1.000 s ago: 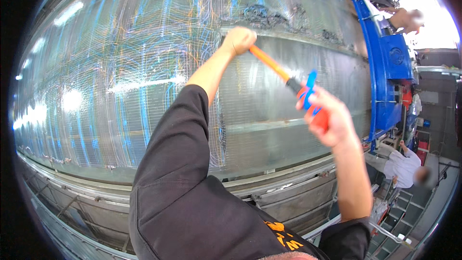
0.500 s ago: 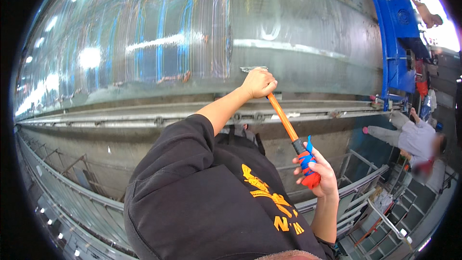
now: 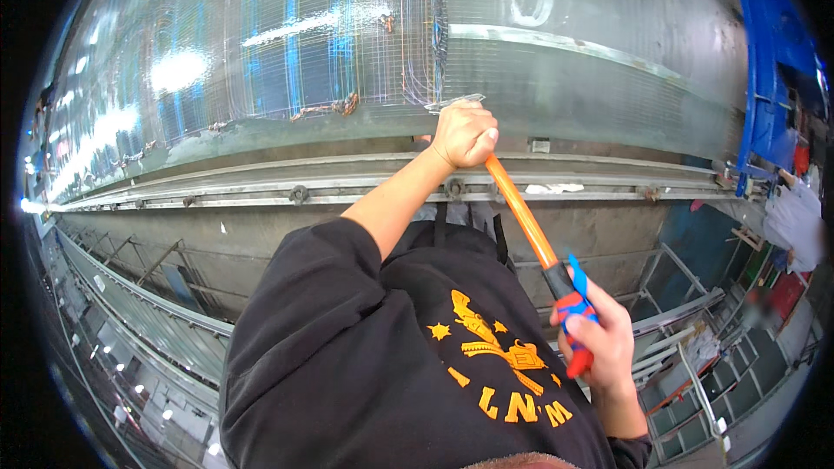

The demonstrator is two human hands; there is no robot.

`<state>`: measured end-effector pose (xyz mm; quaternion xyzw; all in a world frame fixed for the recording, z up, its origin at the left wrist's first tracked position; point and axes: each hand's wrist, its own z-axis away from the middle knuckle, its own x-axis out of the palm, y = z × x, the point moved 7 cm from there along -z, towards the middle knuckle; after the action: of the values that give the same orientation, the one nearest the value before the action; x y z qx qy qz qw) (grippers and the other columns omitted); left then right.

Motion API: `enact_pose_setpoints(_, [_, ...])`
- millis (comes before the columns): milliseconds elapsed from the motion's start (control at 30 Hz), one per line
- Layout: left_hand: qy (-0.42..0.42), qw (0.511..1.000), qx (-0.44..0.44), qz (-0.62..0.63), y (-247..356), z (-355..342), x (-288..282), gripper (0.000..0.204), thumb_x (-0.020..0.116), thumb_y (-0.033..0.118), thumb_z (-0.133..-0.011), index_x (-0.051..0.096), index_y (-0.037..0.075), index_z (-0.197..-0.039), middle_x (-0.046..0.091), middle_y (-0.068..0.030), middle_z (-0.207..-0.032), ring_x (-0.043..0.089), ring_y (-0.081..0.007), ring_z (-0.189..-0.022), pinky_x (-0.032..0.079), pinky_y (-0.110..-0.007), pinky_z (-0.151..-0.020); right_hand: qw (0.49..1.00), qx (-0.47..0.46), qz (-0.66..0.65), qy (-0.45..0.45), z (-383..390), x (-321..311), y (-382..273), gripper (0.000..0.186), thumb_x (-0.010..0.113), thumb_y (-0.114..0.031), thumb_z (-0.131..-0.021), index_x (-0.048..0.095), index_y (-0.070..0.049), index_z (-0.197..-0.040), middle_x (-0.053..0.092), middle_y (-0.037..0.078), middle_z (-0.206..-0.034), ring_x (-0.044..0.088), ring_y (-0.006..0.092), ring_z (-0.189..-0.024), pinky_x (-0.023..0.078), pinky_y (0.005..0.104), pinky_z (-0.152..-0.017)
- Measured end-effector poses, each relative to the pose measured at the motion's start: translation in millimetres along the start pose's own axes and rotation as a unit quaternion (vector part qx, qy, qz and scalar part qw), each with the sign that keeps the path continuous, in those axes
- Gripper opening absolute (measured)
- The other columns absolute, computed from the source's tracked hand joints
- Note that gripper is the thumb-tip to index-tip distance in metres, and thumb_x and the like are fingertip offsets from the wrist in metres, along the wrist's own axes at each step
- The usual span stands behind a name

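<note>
My left hand (image 3: 467,133) is closed round the upper end of an orange-shafted tool (image 3: 524,219). My right hand (image 3: 606,337) wraps round its lower end, a black grip bound with red and blue strips (image 3: 573,313). A loose blue tail sticks up from the binding. Just past my left knuckles shows a thin, pale, flat piece (image 3: 460,102); my fist hides how it joins the shaft, so the tool's exact kind is unclear. It lies at the near part of a broad grey-green glossy surface (image 3: 599,69), where coloured strands (image 3: 321,35) cover the left side.
A metal rail (image 3: 373,189) with round fittings runs along the surface's near side. Blue machinery (image 3: 764,78) stands at the right end. Another person (image 3: 795,221) is at the far right. Metal railings and steps (image 3: 695,373) stand lower right, with a long railing (image 3: 148,287) lower left.
The tool's far end has shifted left along the surface, to the border of the strands. My right hand sits lower and further right in the picture. The whole view has swung, moving the blue machinery rightward.
</note>
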<state>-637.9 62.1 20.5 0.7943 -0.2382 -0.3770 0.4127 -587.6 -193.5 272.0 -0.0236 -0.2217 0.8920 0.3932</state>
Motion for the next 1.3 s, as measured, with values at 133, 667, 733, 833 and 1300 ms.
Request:
enact_pose_setpoints(133, [-0.012, 0.998, 0.001, 0.062, -23.9, -38.0, -13.9, 0.023, 0.06, 0.026, -0.077, 0.053, 0.011, -0.062, 0.052, -0.0084, -0.058, 0.054, -0.034, -0.055, 0.045, -0.045, -0.055, 0.998, 0.039, 0.016, 0.038, -16.0, 32.4, -42.9, 0.066, 0.062, 0.001, -0.093, 0.046, 0.004, -0.158, 0.071, 0.014, -0.104, 0.062, 0.0125, -0.066, 0.051, 0.0276, -0.061])
enact_pose_setpoints(667, [-0.056, 0.983, 0.159, -0.07, -236.2, -345.9, -94.8, 0.032, 0.055, 0.027, -0.093, 0.055, 0.008, -0.068, 0.06, -0.0129, -0.071, 0.06, -0.0391, -0.073, 0.047, -0.051, -0.066, 0.983, -0.155, -0.093, 0.042, -255.0, 122.9, -209.2, 0.068, 0.068, -0.013, -0.099, 0.041, -0.004, -0.161, 0.068, 0.014, -0.1, 0.059, 0.0155, -0.061, 0.047, 0.0289, -0.053])
enact_pose_setpoints(733, [-0.103, 0.982, 0.143, -0.065, -253.5, -388.1, -81.9, 0.032, 0.054, 0.027, -0.094, 0.056, 0.007, -0.069, 0.06, -0.0144, -0.072, 0.06, -0.0406, -0.074, 0.047, -0.052, -0.068, 0.968, -0.197, -0.157, 0.011, -252.9, 134.1, -258.7, 0.065, 0.066, -0.013, -0.098, 0.043, -0.003, -0.158, 0.069, 0.018, -0.101, 0.06, 0.0178, -0.059, 0.049, 0.029, -0.052])
enact_pose_setpoints(833, [-0.125, 0.987, 0.081, -0.066, -276.6, -412.9, -77.7, 0.034, 0.054, 0.029, -0.097, 0.057, 0.007, -0.071, 0.061, -0.0159, -0.074, 0.061, -0.0416, -0.076, 0.047, -0.053, -0.069, 0.97, -0.185, -0.155, 0.023, -260.7, 125.5, -279.3, 0.063, 0.067, -0.015, -0.099, 0.044, 0.0, -0.156, 0.07, 0.021, -0.104, 0.064, 0.0199, -0.061, 0.051, 0.0287, -0.052])
enact_pose_setpoints(1300, [-0.139, 0.989, 0.019, -0.047, -130.0, -239.6, 3.2, 0.042, 0.056, 0.035, -0.095, 0.066, 0.009, -0.064, 0.066, -0.0183, -0.07, 0.064, -0.0428, -0.074, 0.05, -0.056, -0.07, 0.766, -0.442, 0.415, 0.215, -53.5, 65.6, -145.3, 0.061, 0.086, -0.024, -0.087, 0.064, -0.002, -0.14, 0.066, 0.018, -0.131, 0.069, 0.0323, -0.114, 0.055, 0.0391, -0.1])
